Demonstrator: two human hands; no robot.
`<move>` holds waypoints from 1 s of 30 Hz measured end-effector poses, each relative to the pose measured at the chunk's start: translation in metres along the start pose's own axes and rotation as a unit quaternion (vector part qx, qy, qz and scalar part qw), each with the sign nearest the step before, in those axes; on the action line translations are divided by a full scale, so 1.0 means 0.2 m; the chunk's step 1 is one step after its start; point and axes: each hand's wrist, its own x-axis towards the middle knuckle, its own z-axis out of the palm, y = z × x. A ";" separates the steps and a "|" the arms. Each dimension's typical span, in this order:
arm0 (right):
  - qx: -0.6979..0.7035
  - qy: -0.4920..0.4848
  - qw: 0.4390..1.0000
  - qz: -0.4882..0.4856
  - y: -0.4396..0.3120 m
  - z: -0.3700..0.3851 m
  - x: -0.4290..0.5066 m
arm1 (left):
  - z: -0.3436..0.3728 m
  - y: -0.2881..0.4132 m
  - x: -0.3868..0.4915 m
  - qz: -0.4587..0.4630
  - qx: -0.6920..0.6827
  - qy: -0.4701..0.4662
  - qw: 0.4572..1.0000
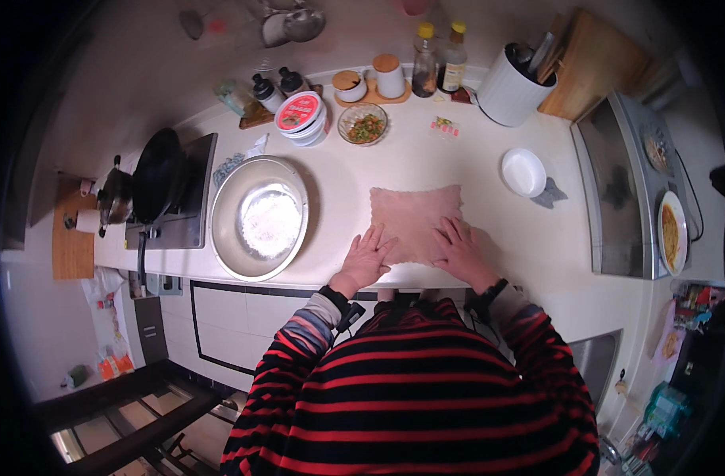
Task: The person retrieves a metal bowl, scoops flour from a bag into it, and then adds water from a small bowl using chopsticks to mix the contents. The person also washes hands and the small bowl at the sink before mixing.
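Observation:
A pink cloth [416,220], roughly square with wavy edges, lies spread flat on the pale countertop [339,172] in front of me. Flat on its lower left corner rests my left hand [365,257], fingers apart. My right hand [462,250] lies on the cloth's lower right side, its fingers also spread. Neither hand grips anything. To the left stands a large steel basin [221,238], bright inside; its contents are too washed out to tell. Behind the cloth sits a glass bowl [381,138] of chopped vegetables.
A white bowl [523,172] sits right beside a grey cloth [551,195]. Along the back stand a lidded tub [303,119], lidded jars [389,80], bottles [425,65] and a white utensil holder [508,89]. Far left is a hob with a black wok [157,175]; at right, a metal oven [621,196].

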 end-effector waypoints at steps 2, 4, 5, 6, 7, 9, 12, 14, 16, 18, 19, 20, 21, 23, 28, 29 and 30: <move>0.004 0.014 1.000 -0.016 0.00 0.01 -0.04 | -0.03 -0.02 -0.05 -0.032 -0.154 0.032 0.987; 0.017 0.024 0.999 -0.021 0.00 0.02 -0.03 | -0.05 -0.10 -0.11 -0.054 -0.354 0.124 0.925; 0.029 0.049 0.998 -0.034 -0.01 0.03 -0.03 | -0.07 -0.14 -0.18 -0.110 -0.507 0.132 0.845; 0.047 0.105 0.990 -0.076 -0.02 0.04 -0.02 | -0.07 -0.18 -0.28 -0.167 -0.640 0.143 0.736; 0.030 0.060 0.995 -0.073 -0.04 0.04 -0.02 | -0.09 -0.24 -0.39 -0.226 -0.752 0.151 0.600; -0.003 0.004 0.997 -0.082 -0.08 0.06 -0.01 | -0.11 -0.35 -0.63 -0.194 -0.863 0.195 0.424; -0.039 0.035 0.998 -0.025 -0.16 0.07 0.00 | -0.11 -0.52 -0.85 -0.126 -0.897 0.287 0.312; -0.024 0.099 0.991 -0.091 -0.20 0.07 0.02 | -0.12 -0.67 -0.90 -0.169 -0.874 0.340 0.304; -0.024 0.074 0.992 -0.101 -0.22 0.08 0.05 | -0.13 -0.76 -0.89 -0.273 -0.864 0.334 0.261; -0.019 0.000 0.997 -0.079 -0.22 0.08 0.09 | -0.14 -0.79 -0.88 -0.335 -0.836 0.314 0.299; -0.025 0.029 0.997 -0.071 -0.21 0.08 0.11 | -0.15 -0.79 -0.87 -0.374 -0.824 0.301 0.301; -0.022 0.061 0.995 -0.072 -0.20 0.08 0.13 | -0.17 -0.76 -0.88 -0.400 -0.805 0.303 0.318; -0.021 0.057 0.996 -0.061 -0.18 0.08 0.14 | -0.19 -0.71 -0.90 -0.365 -0.808 0.302 0.351; 0.083 0.097 0.991 -0.034 -0.14 0.05 0.16 | -0.26 -0.61 -0.92 -0.336 -0.797 0.308 0.396; 0.203 0.188 0.958 0.069 0.01 -0.05 0.15 | -0.38 -0.35 -0.74 -0.282 -0.809 0.210 0.471; 0.210 0.213 0.951 0.082 0.04 -0.07 0.14 | -0.38 -0.31 -0.67 -0.272 -0.810 0.195 0.482; 0.221 0.231 0.943 0.090 0.08 -0.09 0.13 | -0.36 -0.27 -0.58 -0.303 -0.798 0.160 0.495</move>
